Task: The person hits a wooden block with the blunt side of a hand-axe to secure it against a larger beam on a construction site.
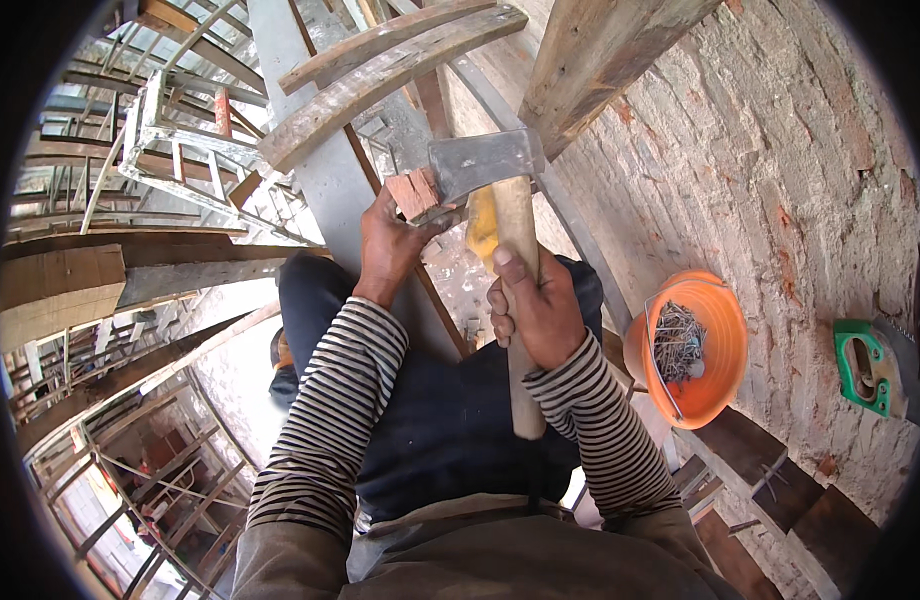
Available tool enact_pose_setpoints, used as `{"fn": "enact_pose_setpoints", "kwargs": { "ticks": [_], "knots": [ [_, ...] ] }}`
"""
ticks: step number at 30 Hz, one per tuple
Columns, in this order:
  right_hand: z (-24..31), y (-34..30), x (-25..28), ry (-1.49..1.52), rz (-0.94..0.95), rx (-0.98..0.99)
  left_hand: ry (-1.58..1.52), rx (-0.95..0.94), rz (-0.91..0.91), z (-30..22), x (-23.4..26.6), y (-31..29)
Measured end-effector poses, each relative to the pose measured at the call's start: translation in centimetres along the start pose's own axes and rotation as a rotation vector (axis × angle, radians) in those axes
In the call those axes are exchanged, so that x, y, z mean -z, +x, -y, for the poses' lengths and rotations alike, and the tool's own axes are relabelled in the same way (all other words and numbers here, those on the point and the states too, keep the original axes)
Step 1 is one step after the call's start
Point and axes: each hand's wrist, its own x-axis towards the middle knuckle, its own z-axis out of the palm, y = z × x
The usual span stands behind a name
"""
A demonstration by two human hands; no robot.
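My left hand (390, 245) grips a small reddish block (414, 194) with a rough, cracked face; it looks like wood, though brick is possible. My right hand (542, 308) is wrapped round the pale wooden handle of a hatchet (485, 160). The handle runs upright in front of my lap, and the dark metal head lies across its top. The head's left end is right beside the block; I cannot tell whether they touch. A yellow thing (482, 228) shows just left of the handle, its kind unclear.
An orange bucket (725, 330) of nails (679, 342) stands at my right. A green-handled saw (864, 368) is farther right by the rough wall (760, 190). Curved boards (390, 80) and a grey plank (315, 130) lie ahead. Wooden framework (180, 440) drops away at left.
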Motion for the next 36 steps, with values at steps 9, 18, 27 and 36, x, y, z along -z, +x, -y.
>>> {"fn": "enact_pose_setpoints", "kwargs": {
  "ticks": [9,18,27,36],
  "knots": [
    [0.1,-1.5,-0.2,-0.173,-0.089,0.483,0.027,0.007,-0.008,0.9,-0.1,0.3],
    [0.9,-1.3,-0.2,-0.18,-0.063,0.456,0.067,-0.016,-0.032,0.7,0.1,0.1],
    [-0.3,-0.4,-0.1,-0.351,-0.039,0.405,0.059,-0.05,-0.013,0.2,-0.2,0.6],
    [-0.8,-1.6,-0.7,-0.416,-0.029,0.438,0.018,-0.037,-0.009,0.1,-0.5,0.2]
  ]
}}
